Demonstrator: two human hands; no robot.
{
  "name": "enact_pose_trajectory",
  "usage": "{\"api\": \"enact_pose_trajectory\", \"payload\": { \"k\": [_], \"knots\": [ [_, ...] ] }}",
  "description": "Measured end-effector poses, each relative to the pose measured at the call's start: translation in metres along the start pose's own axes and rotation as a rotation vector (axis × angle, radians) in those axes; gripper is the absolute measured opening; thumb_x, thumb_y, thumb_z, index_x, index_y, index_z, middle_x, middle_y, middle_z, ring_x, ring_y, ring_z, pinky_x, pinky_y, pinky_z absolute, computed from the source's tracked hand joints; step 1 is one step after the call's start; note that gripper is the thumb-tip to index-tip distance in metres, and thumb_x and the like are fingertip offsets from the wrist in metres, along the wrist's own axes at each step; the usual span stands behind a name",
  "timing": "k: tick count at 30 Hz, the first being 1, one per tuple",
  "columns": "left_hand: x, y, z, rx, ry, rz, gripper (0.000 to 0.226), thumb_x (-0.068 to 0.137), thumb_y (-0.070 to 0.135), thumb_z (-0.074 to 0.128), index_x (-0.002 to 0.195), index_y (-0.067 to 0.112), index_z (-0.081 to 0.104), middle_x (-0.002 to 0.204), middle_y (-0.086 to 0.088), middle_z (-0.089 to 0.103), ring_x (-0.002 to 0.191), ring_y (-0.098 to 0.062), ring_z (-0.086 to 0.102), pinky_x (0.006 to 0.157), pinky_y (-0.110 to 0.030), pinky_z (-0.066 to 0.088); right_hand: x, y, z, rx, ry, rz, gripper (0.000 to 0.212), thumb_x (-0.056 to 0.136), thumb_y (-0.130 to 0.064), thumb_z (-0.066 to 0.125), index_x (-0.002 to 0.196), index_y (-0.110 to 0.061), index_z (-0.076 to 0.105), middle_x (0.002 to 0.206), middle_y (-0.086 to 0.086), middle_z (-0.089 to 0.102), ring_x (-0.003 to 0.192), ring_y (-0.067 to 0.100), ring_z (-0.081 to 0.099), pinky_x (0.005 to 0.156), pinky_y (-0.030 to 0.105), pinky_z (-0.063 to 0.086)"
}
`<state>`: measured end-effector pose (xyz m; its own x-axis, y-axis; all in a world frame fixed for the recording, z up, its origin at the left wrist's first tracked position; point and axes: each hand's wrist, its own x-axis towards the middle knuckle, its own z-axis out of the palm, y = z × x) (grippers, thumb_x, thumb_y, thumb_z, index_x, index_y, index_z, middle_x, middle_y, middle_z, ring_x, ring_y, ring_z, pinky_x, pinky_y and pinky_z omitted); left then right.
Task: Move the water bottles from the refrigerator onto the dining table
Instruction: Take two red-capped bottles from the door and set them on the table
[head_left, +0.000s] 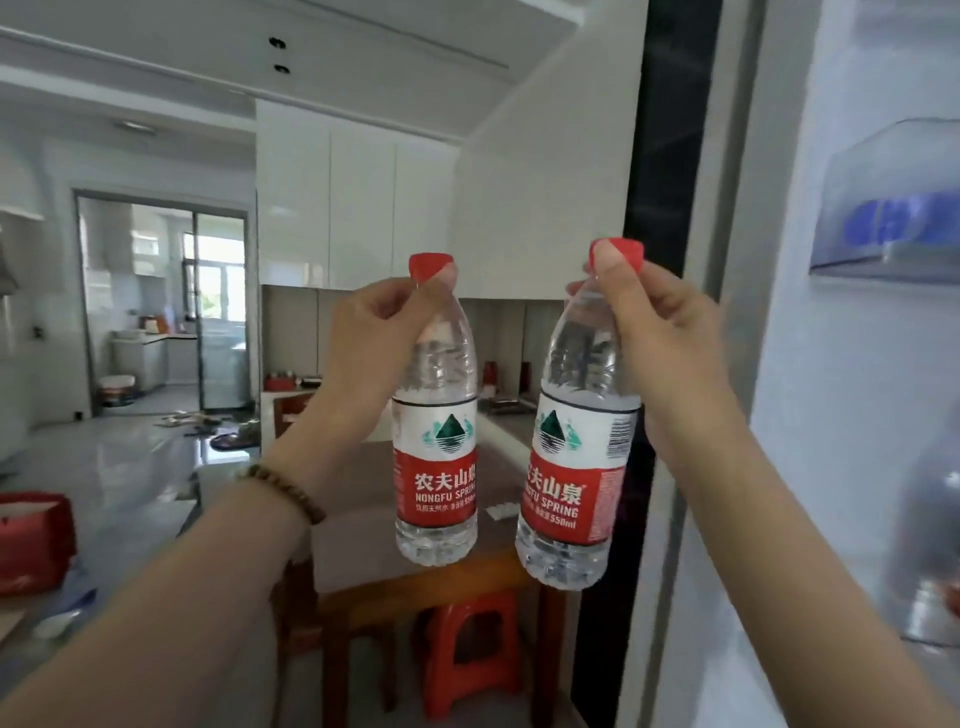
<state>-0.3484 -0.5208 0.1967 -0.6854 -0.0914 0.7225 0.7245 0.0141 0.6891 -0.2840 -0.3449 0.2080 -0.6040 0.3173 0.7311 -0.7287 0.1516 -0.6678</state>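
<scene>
I hold two clear water bottles with red caps and red-and-white labels up in front of me. My left hand (379, 338) grips the neck of the left bottle (436, 441), which hangs upright. My right hand (660, 343) grips the neck of the right bottle (576, 467), which tilts slightly with its base to the left. Behind and below both bottles stands the dining table (358, 499), brown-topped with a wooden frame. The open refrigerator door (831, 415) fills the right side, with a blurred bottle (930, 525) in its lower shelf.
A red plastic stool (467, 660) stands under the table's near edge. A red bag (31, 540) sits at the left. White wall cabinets (358, 208) hang behind the table. A glass sliding door (166, 301) leads to a kitchen at the far left. Small items lie on the glossy floor.
</scene>
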Motion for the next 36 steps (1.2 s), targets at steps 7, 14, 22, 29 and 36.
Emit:
{"api": "enact_pose_trajectory", "payload": {
  "k": [7,14,22,29,36],
  "knots": [
    [0.039,-0.096,-0.068,0.102,0.051,-0.074,0.021,0.077,0.045,0.071,0.080,0.025,0.070,0.076,0.007,0.071,0.070,-0.004,0.067,0.068,-0.016,0.051,0.018,0.112,0.086,-0.037,-0.004,0.070,0.019,0.085,-0.036,0.065,0.094,-0.020,0.069,0.081,-0.009,0.069,0.069,-0.007,0.063,0.059,0.005,0.044],
    [0.076,-0.199,-0.086,0.178,0.095,-0.146,0.022,0.084,0.041,0.064,0.070,0.025,0.067,0.070,0.001,0.070,0.066,-0.005,0.066,0.071,-0.020,0.050,0.057,0.223,0.139,-0.009,-0.064,0.126,0.013,0.082,-0.033,0.070,0.089,-0.022,0.071,0.088,0.005,0.073,0.083,0.017,0.068,0.083,0.031,0.055],
    [0.117,-0.314,-0.085,0.238,0.156,-0.266,0.015,0.081,0.038,0.069,0.076,0.025,0.068,0.069,0.011,0.071,0.060,0.002,0.066,0.055,-0.008,0.048,0.100,0.371,0.186,-0.029,-0.234,0.176,0.019,0.076,-0.034,0.075,0.093,-0.032,0.067,0.093,-0.013,0.070,0.089,0.001,0.066,0.080,0.018,0.052],
    [0.157,-0.436,-0.100,0.295,0.100,-0.380,0.029,0.081,0.043,0.067,0.086,0.015,0.071,0.085,-0.011,0.073,0.081,-0.027,0.069,0.075,-0.032,0.059,0.124,0.494,0.229,-0.028,-0.312,0.296,0.018,0.079,-0.032,0.071,0.096,-0.033,0.064,0.093,-0.018,0.068,0.091,-0.004,0.064,0.081,0.014,0.048],
    [0.228,-0.563,-0.131,0.250,-0.077,-0.469,0.014,0.085,0.029,0.064,0.099,0.028,0.066,0.093,0.011,0.068,0.089,-0.003,0.064,0.079,-0.019,0.048,0.155,0.610,0.294,-0.133,-0.397,0.400,0.018,0.078,-0.040,0.070,0.095,-0.037,0.065,0.096,-0.005,0.067,0.090,0.010,0.062,0.088,0.030,0.048]
  ]
}}
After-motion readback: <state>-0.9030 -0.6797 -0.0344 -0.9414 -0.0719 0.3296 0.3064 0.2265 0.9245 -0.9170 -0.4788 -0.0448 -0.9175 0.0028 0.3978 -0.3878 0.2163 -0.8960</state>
